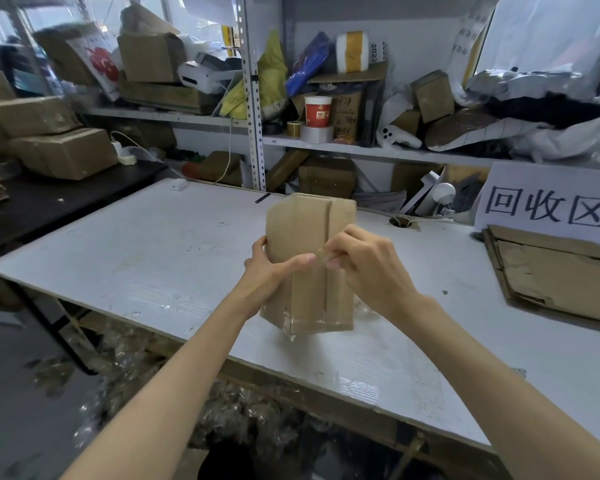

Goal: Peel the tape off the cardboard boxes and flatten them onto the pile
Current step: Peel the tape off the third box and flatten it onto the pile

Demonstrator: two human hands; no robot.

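A small brown cardboard box (302, 230) stands on end on the white table (136, 244), its seam facing me. Clear tape (293, 322) runs along the seam and wraps the box's lower end. My left hand (269, 268) grips the box's left side, thumb laid across the front. My right hand (364, 261) pinches a loose end of the tape at the seam, fingertips close to the left thumb. A pile of flattened cardboard (555, 271) lies at the table's right, apart from the box.
A white sign (548, 199) with large characters leans behind the pile. Metal shelves (253, 98) crowded with boxes, bags, tape rolls and a red cup (317, 110) stand behind the table. Stacked boxes (59, 147) sit on a dark table at left. Crumpled tape scraps (125, 358) litter the floor below.
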